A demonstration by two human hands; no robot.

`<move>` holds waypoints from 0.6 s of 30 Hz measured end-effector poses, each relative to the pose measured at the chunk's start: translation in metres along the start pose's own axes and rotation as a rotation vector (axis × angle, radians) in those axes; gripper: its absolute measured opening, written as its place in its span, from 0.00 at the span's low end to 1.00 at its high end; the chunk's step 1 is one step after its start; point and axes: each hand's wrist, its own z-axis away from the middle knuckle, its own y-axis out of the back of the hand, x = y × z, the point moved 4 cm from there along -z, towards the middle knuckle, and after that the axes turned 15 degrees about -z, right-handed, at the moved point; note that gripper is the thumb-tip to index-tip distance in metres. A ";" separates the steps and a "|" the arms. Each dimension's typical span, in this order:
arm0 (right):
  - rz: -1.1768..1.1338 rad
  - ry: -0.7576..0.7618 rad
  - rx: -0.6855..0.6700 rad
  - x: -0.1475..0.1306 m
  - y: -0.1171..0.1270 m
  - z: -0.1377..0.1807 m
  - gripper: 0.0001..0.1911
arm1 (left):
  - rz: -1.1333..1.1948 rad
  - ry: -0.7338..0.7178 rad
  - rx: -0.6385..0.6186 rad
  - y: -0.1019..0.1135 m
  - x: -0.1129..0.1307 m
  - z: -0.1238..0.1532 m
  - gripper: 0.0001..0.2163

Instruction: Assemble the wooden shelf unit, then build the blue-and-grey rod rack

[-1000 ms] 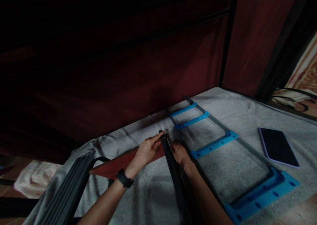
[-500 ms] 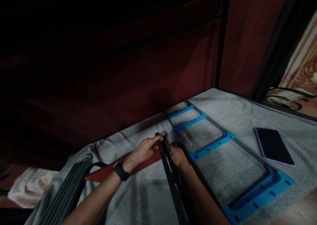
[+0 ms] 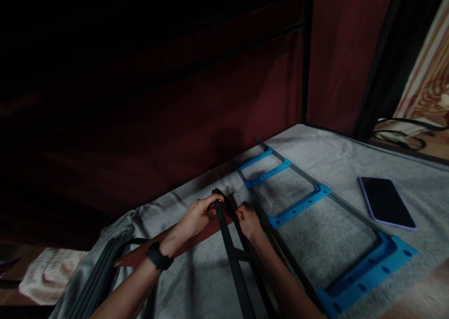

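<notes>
My left hand (image 3: 197,215), with a black watch on the wrist, has its fingers curled over the top end of a black metal bar frame (image 3: 229,253) that slopes up from the lower edge. My right hand (image 3: 247,220) is closed on the neighbouring black bar of the same frame, just to the right. Under both hands lies a flat reddish-brown board (image 3: 182,237) on the grey cloth surface (image 3: 322,230). A long grey frame with blue cross plates (image 3: 298,206) lies flat beside my right hand.
A dark phone (image 3: 386,202) lies on the cloth at the right. A bundle of dark grey rods (image 3: 94,281) rests at the left edge. Dark red fabric walls (image 3: 175,113) with black poles stand behind. Cables (image 3: 403,132) and patterned floor show at far right.
Both hands and the top of the black bar frame have shifted slightly left and down in view. The left fingers have closed further over the bar's end.
</notes>
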 end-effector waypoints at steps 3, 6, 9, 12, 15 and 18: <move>-0.009 -0.079 0.005 -0.003 0.002 0.001 0.12 | 0.031 -0.010 -0.009 0.000 0.001 0.000 0.12; -0.058 -0.112 -0.013 -0.004 0.002 0.001 0.10 | 0.038 0.005 -0.005 0.000 0.000 -0.001 0.13; -0.019 -0.087 -0.016 -0.006 0.000 0.004 0.11 | 0.029 0.018 0.003 -0.001 0.000 -0.001 0.14; 0.119 -0.064 0.011 -0.008 -0.001 0.007 0.12 | 0.032 -0.007 -0.009 -0.003 0.003 0.000 0.13; 0.164 -0.090 -0.008 -0.009 0.002 0.006 0.13 | 0.034 -0.010 -0.013 -0.004 0.003 0.000 0.13; 0.052 -0.135 -0.077 -0.006 0.007 0.000 0.12 | 0.037 -0.005 -0.005 -0.003 0.000 0.000 0.14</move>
